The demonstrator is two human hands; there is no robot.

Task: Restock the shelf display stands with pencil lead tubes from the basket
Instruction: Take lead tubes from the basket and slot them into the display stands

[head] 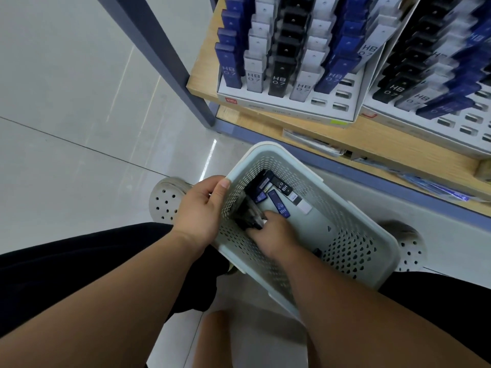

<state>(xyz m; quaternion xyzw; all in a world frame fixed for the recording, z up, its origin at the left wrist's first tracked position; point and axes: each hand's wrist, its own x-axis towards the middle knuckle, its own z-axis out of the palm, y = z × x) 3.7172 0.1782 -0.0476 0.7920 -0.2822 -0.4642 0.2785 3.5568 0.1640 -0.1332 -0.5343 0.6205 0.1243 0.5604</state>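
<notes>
A pale perforated plastic basket (353,235) sits tilted low in front of me. My left hand (202,208) grips its near left rim, thumb over the edge. My right hand (273,232) reaches inside and holds a blurred bunch of dark lead tubes (248,215) against the basket's left wall. Loose lead tubes (279,201), blue, black and white, marked HB 07, lie on the basket floor beyond my fingers. On the wooden shelf above stand two white display stands (289,106) (425,120) with rows of blue, white and black tubes and several open slots at their front right.
A grey-blue shelf upright (170,57) slants down at left of the stand. A lower wooden shelf (385,152) holds flat packets. Perforated clog shoes (166,200) (409,248) show on the glossy tiled floor, with my dark-clad legs below.
</notes>
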